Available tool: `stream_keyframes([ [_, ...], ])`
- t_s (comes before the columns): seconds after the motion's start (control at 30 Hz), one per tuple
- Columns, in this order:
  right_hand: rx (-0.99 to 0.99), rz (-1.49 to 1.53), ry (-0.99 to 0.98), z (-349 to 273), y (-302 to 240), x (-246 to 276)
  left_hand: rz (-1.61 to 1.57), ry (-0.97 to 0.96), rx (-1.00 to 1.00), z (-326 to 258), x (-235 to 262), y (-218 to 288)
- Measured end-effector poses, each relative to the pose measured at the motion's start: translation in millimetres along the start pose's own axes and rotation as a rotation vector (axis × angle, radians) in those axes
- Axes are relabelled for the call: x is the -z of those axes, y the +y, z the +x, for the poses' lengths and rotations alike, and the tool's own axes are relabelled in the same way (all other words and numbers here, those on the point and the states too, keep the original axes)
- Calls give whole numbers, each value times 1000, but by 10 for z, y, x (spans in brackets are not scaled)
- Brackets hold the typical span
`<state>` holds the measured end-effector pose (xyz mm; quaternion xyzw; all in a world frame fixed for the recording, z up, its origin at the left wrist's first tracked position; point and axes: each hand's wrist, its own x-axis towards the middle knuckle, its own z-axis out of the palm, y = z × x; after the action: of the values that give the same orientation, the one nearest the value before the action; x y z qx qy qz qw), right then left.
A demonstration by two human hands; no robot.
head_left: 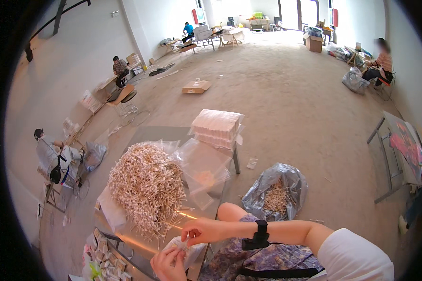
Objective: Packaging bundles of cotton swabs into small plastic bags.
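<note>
A large heap of cotton swabs (147, 185) with pale sticks lies on the metal table (150, 133), some loose at its near edge. At the table's near edge, my left hand (169, 265) is closed on a small clear plastic bag (192, 253). My right hand (199, 231) reaches in from the right, its fingers pinched at the bag's upper edge. The bag's contents are partly hidden by my hands. Flat clear plastic bags (204, 164) lie right of the heap. Behind them stands a stack of white packs (218, 125).
A grey plastic sack (295, 182) with loose swabs stands on the floor to the right. Below the table's left side are several filled packs (103, 257). A cardboard box (196, 86) lies farther off. Other people sit along both walls; a tilted board (401, 145) stands right.
</note>
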<state>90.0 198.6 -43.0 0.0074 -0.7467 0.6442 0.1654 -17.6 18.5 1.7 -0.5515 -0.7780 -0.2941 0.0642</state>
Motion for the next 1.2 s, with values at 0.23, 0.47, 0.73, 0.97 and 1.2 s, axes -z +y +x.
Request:
stream_keyframes([
  [0.23,39,-38,66,21,0,-19,-29,109,50,-68,-56,63],
  [0.47,173,-186,131,26,96,-51,46,92,139,-71,-49,74],
  [0.73,246,-291,177,-8,-60,-110,-11,112,39,111,-92,207],
  [0.97,257,-293,173,-57,-130,-63,-39,70,19,185,-102,258],
  [1.2,194,-262,165,-88,-154,-75,70,32,-80,219,-95,253],
])
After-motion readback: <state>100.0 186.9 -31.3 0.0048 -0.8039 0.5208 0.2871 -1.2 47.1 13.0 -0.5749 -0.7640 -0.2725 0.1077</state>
